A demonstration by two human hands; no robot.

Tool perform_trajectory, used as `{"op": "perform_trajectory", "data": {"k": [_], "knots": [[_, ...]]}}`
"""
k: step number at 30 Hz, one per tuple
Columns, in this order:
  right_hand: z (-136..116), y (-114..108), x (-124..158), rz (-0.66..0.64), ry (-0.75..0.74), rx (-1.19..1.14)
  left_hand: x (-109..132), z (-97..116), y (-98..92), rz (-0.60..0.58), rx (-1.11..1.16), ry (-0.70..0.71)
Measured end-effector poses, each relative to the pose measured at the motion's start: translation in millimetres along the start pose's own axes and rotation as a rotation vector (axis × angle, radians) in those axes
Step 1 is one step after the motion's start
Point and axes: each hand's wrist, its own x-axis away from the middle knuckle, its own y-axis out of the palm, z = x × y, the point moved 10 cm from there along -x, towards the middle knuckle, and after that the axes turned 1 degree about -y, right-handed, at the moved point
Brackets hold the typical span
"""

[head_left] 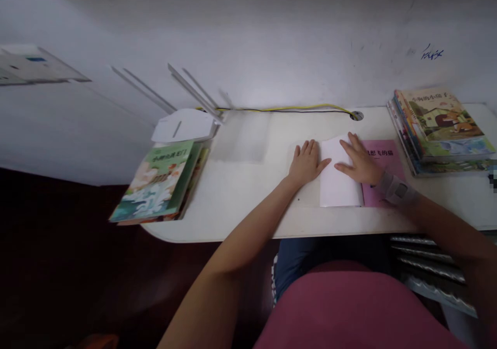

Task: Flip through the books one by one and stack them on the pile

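Observation:
A pink book (384,170) with dark printed characters lies flat before me, a white page or flap (339,183) folded out over its left side. My left hand (306,163) rests flat on the table at the left edge of the white flap, fingers stretched out and thumb reaching onto it. Across the flap's right side lies my right hand (359,162), fingers spread, wrist over the pink book. Neither hand grips anything. Whether the white piece is a loose sheet or part of the book, I cannot tell.
On the white table (240,209), a book stack (446,126) stands right and more books (155,183) overhang the left edge. A white router (184,125) with antennas sits behind them. A yellow cable (279,108) runs to a cable hole (356,115). A faint clear sheet (243,139) lies left of centre.

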Motion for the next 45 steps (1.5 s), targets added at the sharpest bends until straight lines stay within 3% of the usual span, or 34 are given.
{"op": "perform_trajectory", "data": {"k": [5,18,23,28,34,45], "knots": [[-6,13,23,-0.067,-0.043,-0.004,0,0,0.2,-0.006,0.030,-0.003],[-17,21,15,-0.139,-0.049,0.111,-1,-3,1.8,-0.020,0.016,-0.035],[-14,17,12,-0.092,-0.022,0.048,0,-3,-6.4,0.021,0.075,-0.031],[9,-3,20,0.029,0.026,-0.114,31,-14,-12.9,0.021,0.056,0.011],[5,5,32,-0.109,-0.049,-0.010,82,-40,4.0,-0.052,-0.083,-0.018],[-9,16,26,-0.174,0.007,0.142,84,-38,2.6,-0.029,-0.097,-0.042]]}}
